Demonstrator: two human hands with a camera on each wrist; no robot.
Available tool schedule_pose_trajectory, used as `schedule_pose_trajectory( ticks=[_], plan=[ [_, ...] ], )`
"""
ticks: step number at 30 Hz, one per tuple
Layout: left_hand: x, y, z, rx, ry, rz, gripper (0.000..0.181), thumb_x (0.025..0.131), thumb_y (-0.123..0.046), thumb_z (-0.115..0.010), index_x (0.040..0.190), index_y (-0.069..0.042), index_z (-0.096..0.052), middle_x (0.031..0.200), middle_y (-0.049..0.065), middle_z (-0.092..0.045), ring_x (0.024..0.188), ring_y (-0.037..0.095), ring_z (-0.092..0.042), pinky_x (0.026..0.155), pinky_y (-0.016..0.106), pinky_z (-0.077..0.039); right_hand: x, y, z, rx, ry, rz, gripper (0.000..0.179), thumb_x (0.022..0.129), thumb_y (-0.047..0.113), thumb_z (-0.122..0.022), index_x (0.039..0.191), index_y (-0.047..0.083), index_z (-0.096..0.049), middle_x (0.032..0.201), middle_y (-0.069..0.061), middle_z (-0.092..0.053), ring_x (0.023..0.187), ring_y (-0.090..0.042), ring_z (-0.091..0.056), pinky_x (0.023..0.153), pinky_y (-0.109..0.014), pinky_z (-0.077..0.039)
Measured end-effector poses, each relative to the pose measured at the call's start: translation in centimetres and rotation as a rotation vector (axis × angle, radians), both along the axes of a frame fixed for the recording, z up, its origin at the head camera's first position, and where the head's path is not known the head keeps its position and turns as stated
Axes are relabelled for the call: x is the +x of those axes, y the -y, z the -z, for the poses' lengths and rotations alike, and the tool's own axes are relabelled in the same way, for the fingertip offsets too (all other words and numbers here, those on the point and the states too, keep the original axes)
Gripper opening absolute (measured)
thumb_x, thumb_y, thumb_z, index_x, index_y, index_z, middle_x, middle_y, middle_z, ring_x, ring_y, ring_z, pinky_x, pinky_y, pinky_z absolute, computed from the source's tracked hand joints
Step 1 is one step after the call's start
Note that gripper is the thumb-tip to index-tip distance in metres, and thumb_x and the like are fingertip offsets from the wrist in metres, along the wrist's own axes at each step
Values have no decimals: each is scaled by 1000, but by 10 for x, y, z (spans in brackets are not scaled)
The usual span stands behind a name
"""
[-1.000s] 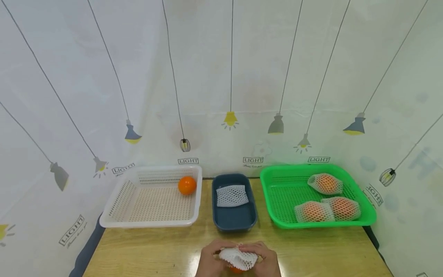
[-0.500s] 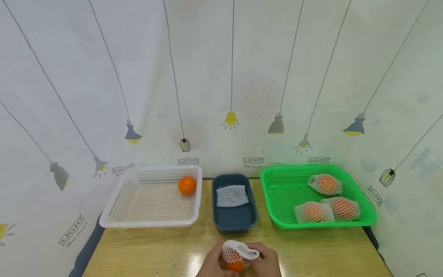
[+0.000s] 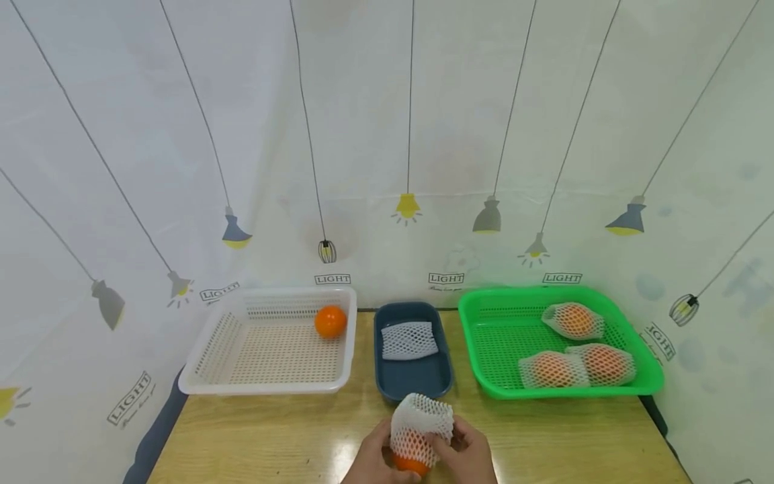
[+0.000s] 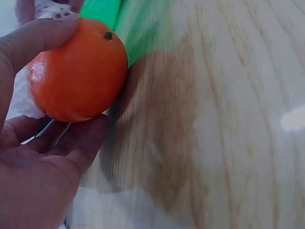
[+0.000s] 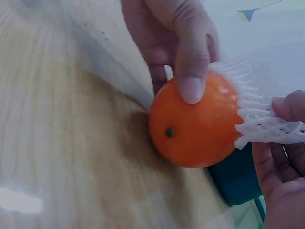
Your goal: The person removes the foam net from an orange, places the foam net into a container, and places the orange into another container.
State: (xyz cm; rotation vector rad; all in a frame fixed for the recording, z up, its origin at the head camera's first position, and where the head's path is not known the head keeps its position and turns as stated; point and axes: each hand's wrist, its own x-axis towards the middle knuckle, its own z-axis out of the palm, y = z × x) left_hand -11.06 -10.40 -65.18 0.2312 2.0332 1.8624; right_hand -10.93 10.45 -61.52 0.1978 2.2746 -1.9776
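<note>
Gripping part-netted orange (image 4: 81, 76) in left hand (image 3: 376, 458); pinching foam net (image 5: 248, 102) in right hand (image 3: 470, 452). Judging netted oranges (image 3: 601, 363), beyond fingers rightward, done; apparently leaving bare orange (image 3: 330, 321) leftward, spare net (image 3: 409, 341) ahead.

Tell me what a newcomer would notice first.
Probably the green basket at right, holding three netted fruits. Next, front and center, the left hand holds an orange while the right hand pinches the white net partly over it. A bare orange sits in the white basket at left.

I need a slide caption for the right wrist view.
Left hand holds an orange; right hand pinches the white net partly covering it.
</note>
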Motion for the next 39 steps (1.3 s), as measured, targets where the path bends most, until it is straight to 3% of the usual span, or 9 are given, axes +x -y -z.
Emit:
schedule_pose_trajectory(
  ticks=[6, 11, 16, 24, 29, 39],
  plan=[
    [0, -2, -1, -76, 61, -37, 79, 70, -24, -95, 138, -20, -55, 126, 2, -67, 104, 20, -67, 90, 39, -58, -11, -3, -18, -22, -81, 34, 45, 85, 19, -84, 124, 3, -71, 112, -12, -76, 90, -6, -68, 80, -20, -57],
    [-1, 0, 1, -143, -56, -20, 75, 71, -25, -94, 136, -17, -58, 130, 0, -62, 111, 15, -62, 91, 27, -53, -32, -7, -32, 33, -261, 39, 28, 83, 9, -84, 110, 6, -76, 103, -7, -76, 85, -2, -67, 78, -20, -57],
    [-1, 1, 4, -50, -116, 14, 76, 75, -19, -92, 141, -6, -55, 136, 9, -56, 115, 11, -64, 90, 20, -54, -64, -9, -42, 205, -429, 18, 23, 83, 7, -84, 103, 12, -76, 96, -2, -74, 82, -4, -64, 76, -24, -57],
    [-2, -2, -1, -23, -66, 12, 73, 76, -12, -91, 139, -6, -56, 134, 10, -56, 112, 14, -66, 87, 26, -57, -112, -5, -52, 462, -653, -61, 24, 85, 3, -80, 107, 11, -74, 101, -2, -73, 85, -13, -62, 75, -36, -58],
    [-3, -3, -3, -32, -78, 3, 72, 75, -11, -91, 138, -7, -58, 132, 9, -58, 108, 12, -66, 84, 23, -56, -139, -1, -57, 528, -660, -91, 23, 85, -1, -76, 103, 13, -73, 102, -4, -72, 91, -19, -65, 80, -44, -57],
    [-1, -3, -1, -10, -91, 6, 71, 76, -12, -90, 138, -4, -57, 132, 12, -57, 107, 9, -66, 83, 22, -57, -183, 18, -61, 706, -695, -110, 25, 79, -2, -80, 94, 14, -70, 98, -3, -68, 92, -20, -65, 81, -39, -57]
  ],
)
